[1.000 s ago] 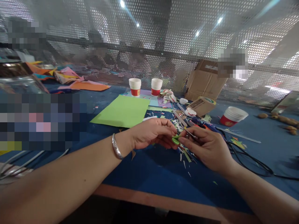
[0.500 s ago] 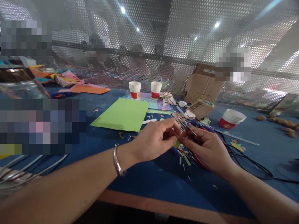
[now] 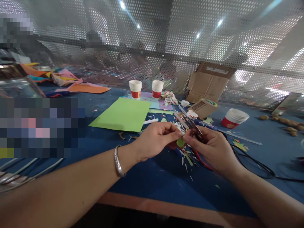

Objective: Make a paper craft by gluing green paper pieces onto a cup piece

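My left hand (image 3: 155, 139), with a silver bangle at the wrist, is closed in a pinch on a small piece of green paper (image 3: 180, 142). Thumb and fingertips of my right hand (image 3: 211, 147) touch the same piece from the other side. The right hand also holds a pair of scissors (image 3: 190, 123), whose blades point up and away to the left. Its fingers hide the scissors' handles. Many thin paper scraps (image 3: 187, 158) lie on the blue table under both hands.
A large green sheet (image 3: 123, 114) lies beyond my left hand. Stacked paper cups (image 3: 135, 88) stand behind it, and another stack (image 3: 235, 117) is at right. A cardboard box (image 3: 206, 82) leans on the mesh wall. Black cable (image 3: 256, 163) runs right; orange paper (image 3: 90, 87) lies far left.
The green paper piece shows more below the fingertips, and my left thumb has straightened over it. The scissors stay in my right hand. The view has shifted slightly.
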Tool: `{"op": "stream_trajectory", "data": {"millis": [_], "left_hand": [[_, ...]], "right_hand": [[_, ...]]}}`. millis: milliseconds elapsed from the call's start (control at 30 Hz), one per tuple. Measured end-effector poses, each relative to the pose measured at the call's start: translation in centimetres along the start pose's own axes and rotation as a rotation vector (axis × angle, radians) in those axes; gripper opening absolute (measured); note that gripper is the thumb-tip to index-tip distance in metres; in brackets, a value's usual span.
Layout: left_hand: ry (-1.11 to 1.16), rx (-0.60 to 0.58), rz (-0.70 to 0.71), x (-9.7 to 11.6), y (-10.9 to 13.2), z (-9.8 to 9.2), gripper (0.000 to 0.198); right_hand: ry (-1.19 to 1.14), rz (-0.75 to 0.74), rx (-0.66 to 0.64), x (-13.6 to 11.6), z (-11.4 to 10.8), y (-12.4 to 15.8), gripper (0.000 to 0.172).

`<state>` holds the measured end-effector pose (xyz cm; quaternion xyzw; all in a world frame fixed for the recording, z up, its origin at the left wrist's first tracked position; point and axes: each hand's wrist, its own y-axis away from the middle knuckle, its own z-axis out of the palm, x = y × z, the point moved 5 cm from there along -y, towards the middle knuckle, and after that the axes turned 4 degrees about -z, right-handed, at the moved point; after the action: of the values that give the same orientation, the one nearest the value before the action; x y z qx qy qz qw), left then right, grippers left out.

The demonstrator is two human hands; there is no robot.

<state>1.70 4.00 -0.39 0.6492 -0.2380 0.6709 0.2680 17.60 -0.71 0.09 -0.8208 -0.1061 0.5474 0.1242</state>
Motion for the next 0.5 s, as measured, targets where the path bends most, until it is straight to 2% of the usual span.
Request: {"op": "stream_trajectory", "data": {"millis": [200,500], "left_hand": [[-0.012,-0.037,-0.085,0.03,0.16,-0.3,0.017],[0.265,0.043,-0.273,-0.55,0.45,-0.17,0.016]], "right_hand": [[0.014,0.007,0.041,0.11,-0.18,-0.05,0.017],[0.126,-0.074,0.073,-0.78,-0.13,0.28,0.02]]}}
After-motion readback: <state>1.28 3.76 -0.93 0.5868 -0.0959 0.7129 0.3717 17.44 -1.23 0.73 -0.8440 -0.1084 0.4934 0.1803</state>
